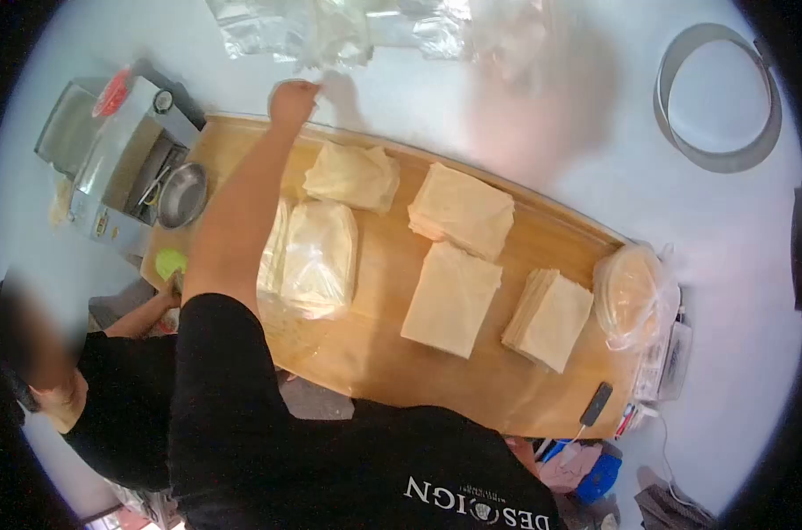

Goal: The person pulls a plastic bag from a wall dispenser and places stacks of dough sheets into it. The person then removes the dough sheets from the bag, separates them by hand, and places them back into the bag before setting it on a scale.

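Observation:
My left hand (292,103) reaches past the back edge of the table, at the wall. Its fingers are closed, and what they pinch, if anything, is too small to make out. Just beyond the fingertips hang clear plastic bags (337,35). Below the hand lies a loose pile of thin pale yellow sheets (352,177). Next to my forearm is a clear plastic bag packed with such sheets (319,252). Bare stacks of sheets lie further right: one at the back (462,210), one in the middle (452,300) and one at the right (549,320). My right hand is out of view.
A co-worker's hand (176,284) is by a bright green item (170,262) at left. A metal bowl (182,194) stands beside a machine (127,159). At the right end of the wooden table (374,353) are a bagged round tub (630,291) and a black device (597,404).

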Demonstrator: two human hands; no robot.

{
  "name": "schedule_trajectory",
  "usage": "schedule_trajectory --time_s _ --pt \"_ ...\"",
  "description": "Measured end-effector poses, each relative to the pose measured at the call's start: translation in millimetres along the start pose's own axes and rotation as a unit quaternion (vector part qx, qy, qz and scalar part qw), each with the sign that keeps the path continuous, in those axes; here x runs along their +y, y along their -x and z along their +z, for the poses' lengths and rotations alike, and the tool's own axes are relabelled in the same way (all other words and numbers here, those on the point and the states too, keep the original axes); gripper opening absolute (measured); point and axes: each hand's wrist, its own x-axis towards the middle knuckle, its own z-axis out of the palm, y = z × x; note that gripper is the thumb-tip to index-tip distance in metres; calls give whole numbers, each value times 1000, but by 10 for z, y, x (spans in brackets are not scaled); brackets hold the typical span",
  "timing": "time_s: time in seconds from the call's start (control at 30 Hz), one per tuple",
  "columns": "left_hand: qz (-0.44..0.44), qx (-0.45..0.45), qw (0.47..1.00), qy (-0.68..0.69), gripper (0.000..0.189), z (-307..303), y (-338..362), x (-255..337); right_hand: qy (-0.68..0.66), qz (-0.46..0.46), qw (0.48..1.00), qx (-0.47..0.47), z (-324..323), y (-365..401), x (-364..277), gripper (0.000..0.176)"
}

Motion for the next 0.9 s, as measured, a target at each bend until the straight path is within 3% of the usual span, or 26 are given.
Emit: schedule_trajectory --time_s 0.03,0.07,0.1,0.13,0.17,0.2,0.23,0.27,0.3,0.37,0.4,0.43,0.5,0.57,0.67,0.73,0.77,0.8,0.83,0.87,0.9 --pt "-16 -65 994 84 18 103 91 -10 -23 15 999 23 -18 -286 59 23" --pt "44 -122 988 86 24 186 103 -19 -44 29 998 45 -3 -571 58 24" --pt "103 -180 975 86 30 263 103 11 -66 45 994 69 528 -812 -110 25" --pt "173 -127 976 36 33 358 117 99 -89 61 989 97 1329 -920 -369 26" --pt "239 -77 968 -12 38 467 124 182 -113 77 982 128 2752 -979 -876 27" --pt "240 -75 968 -11 38 541 79 267 60 18 971 232 3100 -1001 -975 25" --pt "258 20 965 -47 39 610 -17 352 61 16 971 231 2867 -1008 -920 25" --pt "273 113 952 -81 41 675 -90 417 152 38 962 224 2594 -1008 -853 23" --pt "274 114 952 -77 41 686 -107 537 241 58 944 217 2379 -1005 -803 22" --pt "118 189 974 -49 42 667 -145 811 242 45 933 262 2634 -1010 -866 20" --pt "111 225 966 -57 44 701 -201 809 242 37 921 304 2699 -987 -861 17" --pt "113 221 967 -54 44 754 -232 797 238 35 920 308 2760 -974 -855 17" --pt "38 267 957 -105 51 785 -204 855 234 20 923 305 2680 -906 -720 13" --pt "39 239 967 -84 59 766 -146 843 198 10 936 290 2450 -811 -488 13" --pt "51 253 964 -69 56 768 -141 775 100 -25 969 224 2104 -752 -165 12" --pt "136 308 939 -69 41 767 -198 599 68 -34 976 202 2047 -696 -99 12" --pt "135 309 939 -70 41 723 -227 545 375 -11 904 207 2224 -680 -190 13" --pt "126 281 948 -82 34 672 -263 509 644 11 741 191 2216 -669 -207 15" --pt "117 254 956 -93 29 627 -300 483 645 9 740 190 2192 -712 -237 15" --pt "117 255 955 -92 29 606 -361 430 298 25 934 194 1996 -747 -222 14" --pt "60 227 970 -58 27 590 -415 384 -95 36 981 167 1822 -754 -192 13"
